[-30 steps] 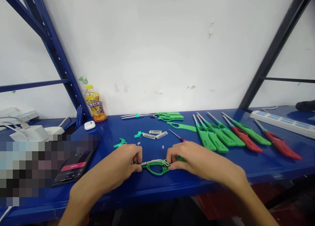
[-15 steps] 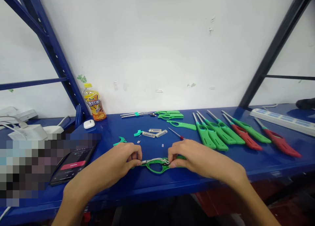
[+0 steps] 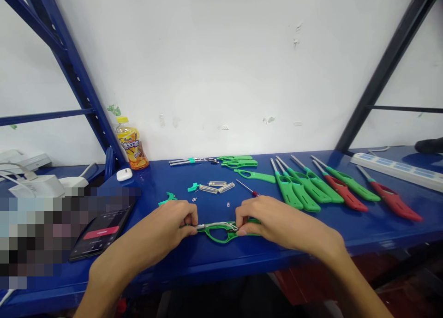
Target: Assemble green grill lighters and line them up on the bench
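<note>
An open green lighter casing (image 3: 217,240) lies at the front of the blue bench, its trigger loop facing me. Thin white wires (image 3: 221,224) run along its inside. My left hand (image 3: 182,221) pinches the left end, where a metal tube (image 3: 200,226) enters the casing. At the handle side, the fingers of my right hand (image 3: 256,219) are closed on the casing near a small black part and the wire ends; the fingertips partly hide these. Behind the hands lie clear fuel tanks (image 3: 209,189), teal triggers (image 3: 168,198) and a screwdriver (image 3: 255,193).
Several assembled lighters, green (image 3: 308,185) and red (image 3: 398,201), lie at the right. Empty green casings (image 3: 256,175) and metal tubes (image 3: 183,161) are at the back. A drink bottle (image 3: 133,147), an earbud case (image 3: 124,174) and a phone (image 3: 104,230) stand or lie left; a power strip (image 3: 401,169) is right.
Both hands keep nearly the same pinch on the lighter. The left fingertips have shifted very slightly left, and the whole view has moved a little.
</note>
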Action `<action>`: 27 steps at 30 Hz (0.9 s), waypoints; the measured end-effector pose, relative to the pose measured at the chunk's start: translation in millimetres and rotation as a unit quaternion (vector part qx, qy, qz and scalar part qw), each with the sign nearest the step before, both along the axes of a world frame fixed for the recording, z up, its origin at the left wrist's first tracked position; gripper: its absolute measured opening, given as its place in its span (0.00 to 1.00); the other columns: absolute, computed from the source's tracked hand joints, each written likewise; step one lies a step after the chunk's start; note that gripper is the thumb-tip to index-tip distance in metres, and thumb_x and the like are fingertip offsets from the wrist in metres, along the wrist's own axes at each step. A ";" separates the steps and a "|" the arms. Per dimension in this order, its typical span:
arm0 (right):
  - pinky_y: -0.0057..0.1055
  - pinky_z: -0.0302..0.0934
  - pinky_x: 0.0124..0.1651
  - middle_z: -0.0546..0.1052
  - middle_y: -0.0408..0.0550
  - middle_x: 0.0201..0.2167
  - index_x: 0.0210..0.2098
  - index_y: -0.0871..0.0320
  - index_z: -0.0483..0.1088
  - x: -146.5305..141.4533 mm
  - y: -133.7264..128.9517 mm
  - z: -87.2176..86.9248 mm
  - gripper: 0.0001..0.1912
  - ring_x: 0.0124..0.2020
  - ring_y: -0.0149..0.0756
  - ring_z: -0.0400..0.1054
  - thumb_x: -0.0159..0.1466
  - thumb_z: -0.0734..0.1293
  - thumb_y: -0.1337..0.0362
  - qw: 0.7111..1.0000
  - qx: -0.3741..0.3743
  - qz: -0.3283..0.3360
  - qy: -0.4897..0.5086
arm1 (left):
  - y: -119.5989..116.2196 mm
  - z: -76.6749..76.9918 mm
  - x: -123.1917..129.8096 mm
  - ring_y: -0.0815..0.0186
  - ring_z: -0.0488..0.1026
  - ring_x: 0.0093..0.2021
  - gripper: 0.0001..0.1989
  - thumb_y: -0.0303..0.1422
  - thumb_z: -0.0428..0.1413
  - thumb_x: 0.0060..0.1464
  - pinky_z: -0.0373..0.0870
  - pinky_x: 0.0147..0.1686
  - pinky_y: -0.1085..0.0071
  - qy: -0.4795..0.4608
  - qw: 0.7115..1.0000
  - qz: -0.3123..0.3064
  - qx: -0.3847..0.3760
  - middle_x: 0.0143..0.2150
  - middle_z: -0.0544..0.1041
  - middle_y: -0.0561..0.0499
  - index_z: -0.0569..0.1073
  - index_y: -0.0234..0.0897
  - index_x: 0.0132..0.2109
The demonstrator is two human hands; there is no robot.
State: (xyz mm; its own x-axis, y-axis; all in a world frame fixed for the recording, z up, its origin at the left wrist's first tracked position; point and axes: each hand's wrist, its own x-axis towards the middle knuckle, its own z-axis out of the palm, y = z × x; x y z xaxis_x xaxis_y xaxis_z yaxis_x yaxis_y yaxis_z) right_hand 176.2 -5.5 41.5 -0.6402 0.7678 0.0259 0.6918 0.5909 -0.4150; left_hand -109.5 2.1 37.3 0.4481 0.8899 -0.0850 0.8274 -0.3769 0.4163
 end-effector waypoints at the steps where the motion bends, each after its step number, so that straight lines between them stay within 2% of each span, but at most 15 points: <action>1: 0.32 0.59 0.43 0.83 0.41 0.38 0.38 0.54 0.78 -0.2 -0.1 0.2 0.08 0.41 0.38 0.75 0.72 0.70 0.58 1.000 0.001 -0.001 -0.002 | -0.7 0.3 -0.5 0.62 0.73 0.44 0.05 0.34 0.55 0.64 0.64 0.41 0.68 -0.003 1.000 -0.003 0.003 0.41 0.79 0.56 0.76 0.47 0.39; 8: 0.32 0.59 0.44 0.84 0.40 0.39 0.39 0.53 0.79 0.4 -1.6 1.3 0.07 0.43 0.39 0.76 0.72 0.70 0.59 1.000 0.004 -0.007 -0.008 | 0.0 -1.8 1.3 0.61 0.75 0.44 0.12 0.34 0.51 0.66 0.65 0.43 0.67 -0.005 0.999 -0.024 0.035 0.42 0.81 0.53 0.81 0.47 0.41; 15: 0.33 0.60 0.44 0.83 0.41 0.38 0.38 0.53 0.79 0.1 -1.3 1.0 0.08 0.42 0.38 0.75 0.72 0.69 0.58 1.000 0.008 -0.004 -0.007 | -1.0 -4.2 4.6 0.60 0.75 0.43 0.14 0.33 0.51 0.65 0.65 0.42 0.65 0.003 0.999 -0.006 0.035 0.42 0.81 0.51 0.82 0.46 0.40; 18: 0.33 0.60 0.45 0.83 0.41 0.38 0.39 0.54 0.78 0.7 -1.7 -0.1 0.08 0.42 0.39 0.76 0.72 0.69 0.58 1.000 0.011 0.001 -0.003 | -1.6 -1.7 8.0 0.59 0.74 0.44 0.11 0.31 0.52 0.64 0.64 0.42 0.65 0.016 0.999 -0.010 0.036 0.43 0.81 0.52 0.80 0.46 0.42; 21: 0.33 0.60 0.45 0.83 0.41 0.38 0.38 0.54 0.78 1.2 -2.0 -0.3 0.08 0.42 0.39 0.75 0.72 0.69 0.58 1.000 0.011 0.001 -0.006 | -2.0 1.5 10.2 0.60 0.74 0.42 0.08 0.29 0.53 0.61 0.63 0.39 0.66 0.024 0.999 -0.007 0.030 0.40 0.80 0.54 0.77 0.45 0.39; 27: 0.33 0.60 0.46 0.83 0.41 0.38 0.39 0.54 0.78 0.8 -1.5 0.9 0.09 0.42 0.39 0.75 0.72 0.69 0.58 1.000 0.009 0.002 -0.003 | 0.0 -0.7 8.7 0.59 0.75 0.45 0.14 0.29 0.50 0.63 0.65 0.44 0.65 0.020 0.999 -0.015 0.043 0.42 0.81 0.52 0.80 0.46 0.40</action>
